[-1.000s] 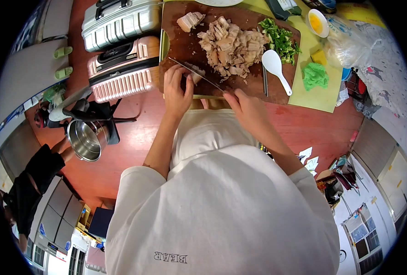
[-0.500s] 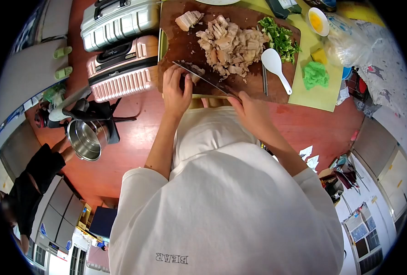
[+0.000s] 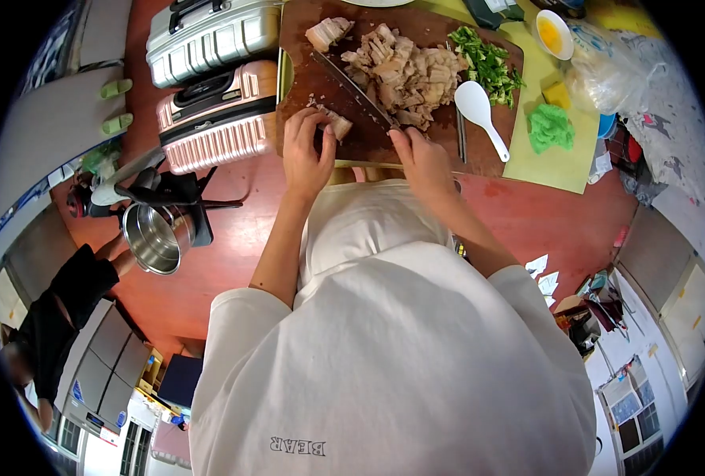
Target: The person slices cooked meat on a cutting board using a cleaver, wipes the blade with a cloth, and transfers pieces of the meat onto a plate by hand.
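My left hand (image 3: 308, 152) has its fingers curled on a small piece of meat (image 3: 337, 124) near the front left of the brown cutting board (image 3: 495, 163). In my right hand (image 3: 422, 155) is the handle end of a knife (image 3: 354, 91). Its blade slants up and left across the board, between the held piece and a heap of sliced meat (image 3: 404, 75). A separate chunk of meat (image 3: 329, 34) lies at the board's back left. Chopped greens (image 3: 487, 67) are at the right, beside a white spoon (image 3: 479, 111) and chopsticks (image 3: 461, 136).
Right of the board are a green cloth (image 3: 550, 128), a yellow sponge (image 3: 557, 95), a bowl with yellow contents (image 3: 553, 36) and a plastic bag (image 3: 606, 75). Two suitcases (image 3: 218, 119) stand left, near a steel pot (image 3: 156, 238). Another person (image 3: 63, 305) is at the far left.
The knife has moved up and away from the piece under my left hand, towards the heap, with my right hand shifting slightly up. My left hand stays nearly in place.
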The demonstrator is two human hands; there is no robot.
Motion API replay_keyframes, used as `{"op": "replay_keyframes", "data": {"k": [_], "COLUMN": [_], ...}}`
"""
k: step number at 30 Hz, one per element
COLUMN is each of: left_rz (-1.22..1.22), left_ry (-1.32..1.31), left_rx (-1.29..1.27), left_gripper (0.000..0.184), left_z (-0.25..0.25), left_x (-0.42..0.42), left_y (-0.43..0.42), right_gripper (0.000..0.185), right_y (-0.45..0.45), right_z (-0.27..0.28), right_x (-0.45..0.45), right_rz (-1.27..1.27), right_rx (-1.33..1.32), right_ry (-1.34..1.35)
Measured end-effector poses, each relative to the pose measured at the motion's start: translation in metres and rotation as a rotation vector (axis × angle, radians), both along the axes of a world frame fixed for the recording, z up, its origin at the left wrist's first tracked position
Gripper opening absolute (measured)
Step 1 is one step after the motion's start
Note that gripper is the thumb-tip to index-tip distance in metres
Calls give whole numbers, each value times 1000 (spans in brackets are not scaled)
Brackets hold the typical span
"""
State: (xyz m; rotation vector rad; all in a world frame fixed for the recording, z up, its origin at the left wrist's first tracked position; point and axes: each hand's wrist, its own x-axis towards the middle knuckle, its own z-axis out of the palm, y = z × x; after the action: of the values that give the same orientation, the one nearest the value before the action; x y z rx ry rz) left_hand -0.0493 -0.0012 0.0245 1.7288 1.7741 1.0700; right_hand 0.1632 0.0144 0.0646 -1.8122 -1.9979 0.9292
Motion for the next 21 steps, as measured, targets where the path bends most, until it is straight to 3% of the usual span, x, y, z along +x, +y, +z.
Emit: {"op": "replay_keyframes", "data": {"k": [4, 15, 21], "left_rz": [-16, -68, -84], "left_ry": [48, 52, 50], "left_rx": [17, 57, 52], "left_gripper": [17, 25, 20], "left_z": [4, 1, -2], "left_x": [0, -1, -4], "left_y": [-3, -3, 0], "right_gripper": [47, 40, 42], "right_y": [-3, -28, -20], "right_z": [29, 73, 66], "right_x": [11, 11, 2], "right_rz": [169, 163, 167], "right_rx": [-103, -274, -303], "right_ry": [-85, -172, -162]}}
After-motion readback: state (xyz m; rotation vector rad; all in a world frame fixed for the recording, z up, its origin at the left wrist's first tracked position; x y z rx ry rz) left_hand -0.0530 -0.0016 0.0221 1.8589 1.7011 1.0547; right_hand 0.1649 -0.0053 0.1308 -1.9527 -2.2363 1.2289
